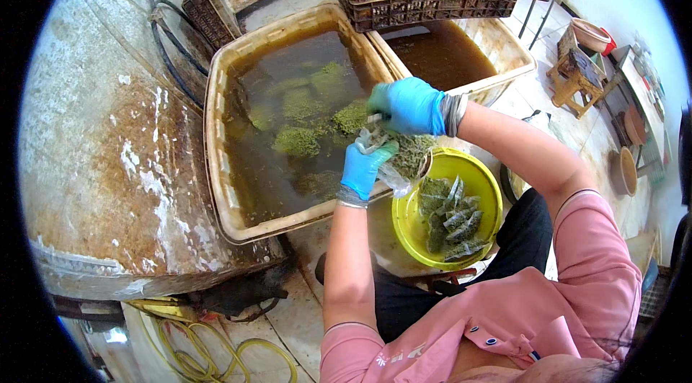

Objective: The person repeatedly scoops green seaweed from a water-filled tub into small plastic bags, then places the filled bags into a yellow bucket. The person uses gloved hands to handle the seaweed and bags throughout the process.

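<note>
My left hand [366, 167], in a blue glove, is closed on crumpled translucent plastic [393, 180] at the near right edge of a large pale tub [216, 199]. Just above it, my right hand [409, 105], also gloved in blue, is curled into a fist and slightly blurred. What it grips is hidden; a small pale tip shows by its fingers. Beside both hands lies a heap of green granular stuff [411, 152], with a rounded rim partly showing under it. Below that, a yellow-green basin [491, 228] holds several packets [458, 221] of similar green stuff.
Murky water with green clumps [297, 141] fills the tub. A second tub [515, 62] of brown water adjoins it, with a dark crate [425, 12] across its top. A stained wall [137, 159] borders the left; a yellow hose [194, 354] lies on the floor. A wooden stool [577, 84] stands right.
</note>
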`<state>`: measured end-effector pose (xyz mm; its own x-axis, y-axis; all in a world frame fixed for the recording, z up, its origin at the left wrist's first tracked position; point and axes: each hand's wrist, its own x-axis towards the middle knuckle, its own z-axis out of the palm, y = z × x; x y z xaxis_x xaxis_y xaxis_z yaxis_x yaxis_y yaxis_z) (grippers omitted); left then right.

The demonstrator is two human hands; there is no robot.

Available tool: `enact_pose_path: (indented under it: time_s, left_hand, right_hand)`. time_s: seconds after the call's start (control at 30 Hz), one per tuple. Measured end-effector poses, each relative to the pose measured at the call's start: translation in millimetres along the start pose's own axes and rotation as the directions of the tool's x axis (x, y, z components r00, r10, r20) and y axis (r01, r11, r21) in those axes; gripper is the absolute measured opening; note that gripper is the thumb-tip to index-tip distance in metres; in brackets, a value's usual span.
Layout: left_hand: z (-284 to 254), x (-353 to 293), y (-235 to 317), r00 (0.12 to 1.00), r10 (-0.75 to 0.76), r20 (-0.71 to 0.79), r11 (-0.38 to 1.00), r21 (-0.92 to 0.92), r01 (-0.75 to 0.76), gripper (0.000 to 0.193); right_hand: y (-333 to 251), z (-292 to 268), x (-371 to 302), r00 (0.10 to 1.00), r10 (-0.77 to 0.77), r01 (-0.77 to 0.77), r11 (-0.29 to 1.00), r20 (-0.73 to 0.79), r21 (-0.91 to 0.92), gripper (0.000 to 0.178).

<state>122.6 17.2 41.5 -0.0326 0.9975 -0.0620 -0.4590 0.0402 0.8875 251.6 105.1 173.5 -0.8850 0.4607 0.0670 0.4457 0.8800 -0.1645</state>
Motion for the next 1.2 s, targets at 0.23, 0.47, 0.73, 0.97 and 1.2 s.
enact_pose_path:
  time_s: [0.23, 0.47, 0.73, 0.97, 1.2]
  left_hand:
    - [-38, -9, 11, 0.951, 0.103, -0.290, 0.978, -0.145, -0.150, 0.033]
    - [-53, -15, 17, 0.937, 0.197, -0.289, 0.976, 0.148, -0.160, 0.032]
    - [-59, -22, 17, 0.898, 0.255, -0.359, 0.967, 0.093, -0.237, 0.032]
    - [-72, -20, 32, 0.876, 0.274, -0.396, 0.909, -0.191, -0.371, 0.038]
    - [-63, -11, 32, 0.916, 0.211, -0.341, 0.922, -0.241, -0.302, 0.041]
  right_hand:
    - [31, 31, -23, 0.954, 0.294, -0.301, 0.930, 0.065, 0.211, 0.033]
    - [-9, 37, 30, 0.948, 0.303, -0.311, 0.947, 0.097, 0.084, 0.028]
    - [40, 75, 4, 0.867, 0.367, -0.362, 0.929, 0.338, -0.080, 0.029]
    - [16, 18, 15, 0.926, 0.378, -0.378, 0.924, 0.004, 0.053, 0.026]
    - [19, 32, 62, 0.984, 0.147, -0.168, 0.947, 0.096, 0.272, 0.025]
